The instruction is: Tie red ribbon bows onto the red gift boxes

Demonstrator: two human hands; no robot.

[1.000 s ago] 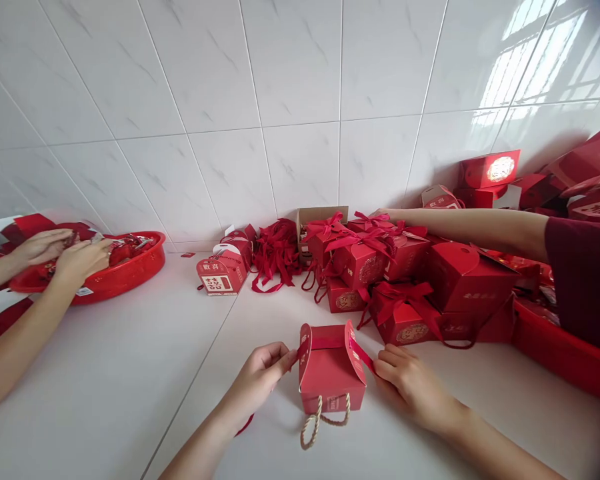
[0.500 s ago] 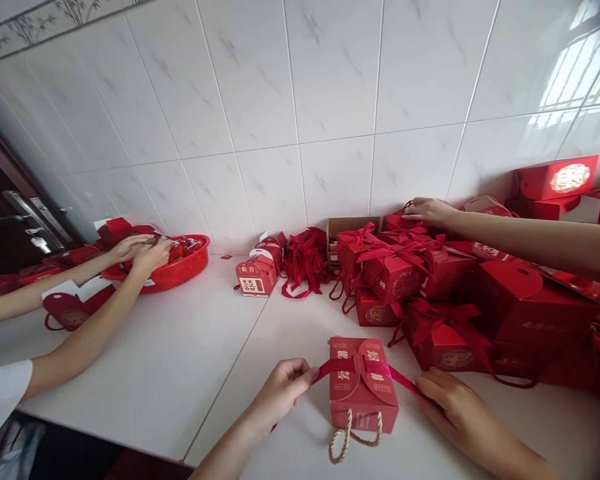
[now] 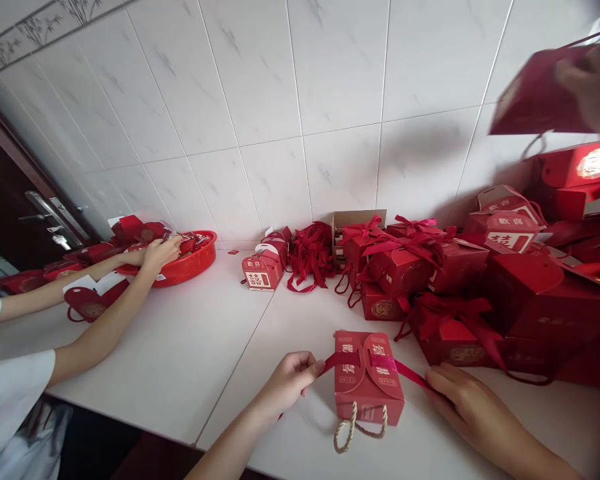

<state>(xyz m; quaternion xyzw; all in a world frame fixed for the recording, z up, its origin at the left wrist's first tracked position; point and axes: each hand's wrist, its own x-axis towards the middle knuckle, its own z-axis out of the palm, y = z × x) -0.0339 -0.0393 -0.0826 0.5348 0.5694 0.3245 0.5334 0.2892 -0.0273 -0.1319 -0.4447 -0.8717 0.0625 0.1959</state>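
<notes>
A small red gift box (image 3: 369, 387) with gold lettering and twisted rope handles (image 3: 350, 430) stands on the white table in front of me. Across its closed top flaps runs a dark red ribbon (image 3: 341, 360). My left hand (image 3: 293, 383) pinches one end of this ribbon, left of the box. On the other side, my right hand (image 3: 463, 403) grips the opposite end, its fingers curled and partly hidden. The ribbon is stretched out to both sides, without a bow. Neither hand touches the box itself.
Bow-tied red boxes (image 3: 405, 270) are piled at the right, by a heap of loose ribbons (image 3: 313, 253). A co-worker's hands (image 3: 163, 253) reach into a red basin (image 3: 195, 263) at left. Another person's hand (image 3: 587, 83) holds up a red box (image 3: 535, 97) at upper right.
My hands keep the ribbon stretched much as before. The other person's hand at right has risen from the pile, now holding a red box. The view has shifted slightly.
</notes>
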